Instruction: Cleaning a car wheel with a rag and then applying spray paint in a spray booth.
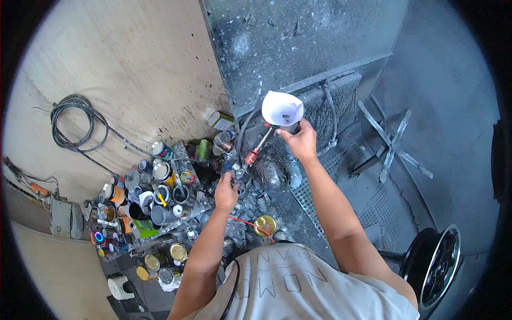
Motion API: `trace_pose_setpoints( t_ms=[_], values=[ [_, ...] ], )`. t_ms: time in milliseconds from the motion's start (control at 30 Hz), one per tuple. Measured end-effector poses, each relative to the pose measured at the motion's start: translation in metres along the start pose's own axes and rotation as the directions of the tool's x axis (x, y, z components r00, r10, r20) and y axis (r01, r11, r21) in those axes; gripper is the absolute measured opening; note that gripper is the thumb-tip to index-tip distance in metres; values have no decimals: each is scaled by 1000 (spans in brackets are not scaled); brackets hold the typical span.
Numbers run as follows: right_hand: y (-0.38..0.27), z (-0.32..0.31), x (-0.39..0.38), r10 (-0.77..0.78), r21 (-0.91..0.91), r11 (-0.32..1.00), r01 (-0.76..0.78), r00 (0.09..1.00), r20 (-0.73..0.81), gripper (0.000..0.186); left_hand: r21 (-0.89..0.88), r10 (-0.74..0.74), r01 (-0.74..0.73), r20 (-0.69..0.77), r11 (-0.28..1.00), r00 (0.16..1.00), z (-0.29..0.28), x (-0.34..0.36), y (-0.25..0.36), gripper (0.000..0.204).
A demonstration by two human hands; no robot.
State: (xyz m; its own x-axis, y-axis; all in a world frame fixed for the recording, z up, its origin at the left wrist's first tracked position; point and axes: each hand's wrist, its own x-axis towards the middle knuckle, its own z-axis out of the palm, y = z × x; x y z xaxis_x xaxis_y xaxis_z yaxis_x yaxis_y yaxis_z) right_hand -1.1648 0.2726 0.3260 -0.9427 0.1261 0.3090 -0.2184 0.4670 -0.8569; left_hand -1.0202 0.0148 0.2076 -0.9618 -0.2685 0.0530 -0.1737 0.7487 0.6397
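Observation:
My right hand [301, 141] pinches the lower edge of a white paper cone [282, 109], which stands open with dark spots inside. Just below the cone, a tool with a red grip and thin metal shaft [253, 156] slants toward it; what holds the tool up is unclear. My left hand [226, 193] is closed at the tool's lower end, its fingertips against a small metallic piece [239, 172] that I cannot make out. Under the tool lies a dark, shiny, crumpled bundle [269, 168].
Paint cans [162, 172], cups and jars crowd a bench at left. A coiled black hose [80, 122] hangs on the wall. To the right stand a cross-shaped metal stand [392, 145] and a wheel rim [440, 266]. A gold lid [265, 226] is near my body, beside a red hose [241, 220].

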Motion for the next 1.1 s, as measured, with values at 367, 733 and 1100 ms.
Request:
trace_pose_setpoints(
  t_ms=[367, 733, 1100],
  values=[
    [-6, -1, 0, 88, 71, 994, -88, 996, 8, 61, 0, 52, -52, -42, 999, 998, 3, 0, -7, 44],
    [22, -5, 8, -59, -121, 990, 69, 995, 81, 76, -104, 356, -383, -207, 918, 911, -48, 24, 54, 35],
    [-8, -61, 76, 205, 174, 959, -226, 970, 128, 53, -348, 494, -524, -180, 777, 851, -72, 96, 182, 19]
  ],
)
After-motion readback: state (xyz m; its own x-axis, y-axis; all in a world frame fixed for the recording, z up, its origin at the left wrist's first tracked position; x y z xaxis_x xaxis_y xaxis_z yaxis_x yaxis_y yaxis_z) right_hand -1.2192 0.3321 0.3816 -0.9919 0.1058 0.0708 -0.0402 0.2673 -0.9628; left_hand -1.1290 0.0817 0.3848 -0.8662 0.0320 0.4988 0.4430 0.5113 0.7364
